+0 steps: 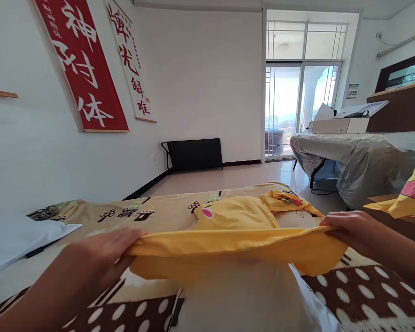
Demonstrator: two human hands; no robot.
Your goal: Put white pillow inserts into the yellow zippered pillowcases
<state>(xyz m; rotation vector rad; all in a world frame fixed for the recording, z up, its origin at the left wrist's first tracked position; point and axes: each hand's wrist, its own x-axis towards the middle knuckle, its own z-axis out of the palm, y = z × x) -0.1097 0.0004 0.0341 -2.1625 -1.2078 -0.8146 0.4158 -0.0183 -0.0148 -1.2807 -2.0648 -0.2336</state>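
A yellow pillowcase (235, 242) is stretched wide between my two hands. My left hand (103, 253) is closed around one end of its edge, and my right hand (347, 227) pinches the other end. Below the stretched cloth is a white pillow (235, 299), blurred and partly covered by the yellow fabric. More yellow cloth (240, 212), with a pink patch, lies just behind on the bed; whether it is part of the same pillowcase cannot be made out. Beside it is a yellow piece with a printed picture (287, 201).
Patterned bedding (159, 216) lies beneath everything. Another white pillow (17, 240) rests at the left. On the right are a yellow and pink item (411, 193) and a plastic-covered table (359, 157) bearing a white box (340, 125). A black folded frame (195, 153) leans against the wall.
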